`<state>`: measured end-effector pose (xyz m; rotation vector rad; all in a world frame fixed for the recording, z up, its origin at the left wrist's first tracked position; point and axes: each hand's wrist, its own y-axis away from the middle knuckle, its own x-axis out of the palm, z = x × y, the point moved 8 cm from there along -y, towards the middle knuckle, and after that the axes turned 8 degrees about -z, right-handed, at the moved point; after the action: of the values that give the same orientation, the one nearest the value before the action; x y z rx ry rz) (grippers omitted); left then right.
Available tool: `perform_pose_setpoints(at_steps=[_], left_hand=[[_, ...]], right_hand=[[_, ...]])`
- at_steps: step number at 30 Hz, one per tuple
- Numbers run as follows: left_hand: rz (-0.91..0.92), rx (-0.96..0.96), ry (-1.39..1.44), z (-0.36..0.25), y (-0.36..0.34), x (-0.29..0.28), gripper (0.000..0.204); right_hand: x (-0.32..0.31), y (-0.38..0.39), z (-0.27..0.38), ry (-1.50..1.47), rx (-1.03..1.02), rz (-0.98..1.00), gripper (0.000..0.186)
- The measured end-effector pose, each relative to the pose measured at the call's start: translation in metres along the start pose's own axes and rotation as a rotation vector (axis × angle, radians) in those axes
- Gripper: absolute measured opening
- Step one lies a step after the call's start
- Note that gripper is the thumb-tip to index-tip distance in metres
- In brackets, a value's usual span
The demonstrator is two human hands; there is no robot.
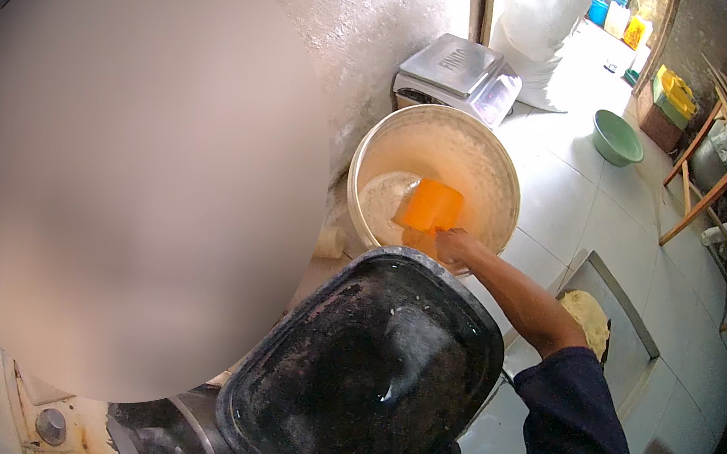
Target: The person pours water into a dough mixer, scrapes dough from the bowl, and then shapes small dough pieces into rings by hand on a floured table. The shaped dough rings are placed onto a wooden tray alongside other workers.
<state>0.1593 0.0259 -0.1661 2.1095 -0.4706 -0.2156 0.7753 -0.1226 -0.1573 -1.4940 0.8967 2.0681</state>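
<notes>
My right hand (451, 244) reaches over the rim of a large cream bucket (497, 167). Its fingers are closed on an orange plastic scoop (434, 205), which tilts inside the bucket. Pale, powdery stuff (384, 200) lies on the bucket's bottom beside the scoop. Close in front of me is a black rectangular basin (345, 355) with rounded corners, worn and whitish in patches, overlapping the bucket's near rim. My left hand does not show; whether it supports the basin is hidden.
A scale (460, 69) and a white sack (539, 38) stand behind the bucket. To the right, a metal tray (633, 358) on the tiled floor holds a yellowish lump (587, 319). Farther off are a green bowl (617, 140) and a wooden table (706, 173). A blur hides the left side.
</notes>
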Motion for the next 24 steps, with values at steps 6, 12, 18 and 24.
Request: perform_pose_setpoints(at_steps=[6,12,18,24], left_hand=[[0.098,0.186,-0.124,-0.026,0.003,0.032,0.012],[0.122,0.498,-0.315,-0.050,0.034,0.046,0.012],[0.032,-0.043,0.031,-0.011,0.019,0.030,0.010],[0.264,0.257,0.029,-0.037,0.006,0.061,0.014]], right_hand=[[0.036,-0.045,-0.001,0.013,0.021,0.229,0.017],[0.002,-0.078,-0.001,-1.264,0.419,0.150,0.023],[-0.098,-0.048,-0.017,-1.618,0.410,-0.041,0.026],[-0.201,0.022,0.003,-1.687,0.183,-0.243,0.031]])
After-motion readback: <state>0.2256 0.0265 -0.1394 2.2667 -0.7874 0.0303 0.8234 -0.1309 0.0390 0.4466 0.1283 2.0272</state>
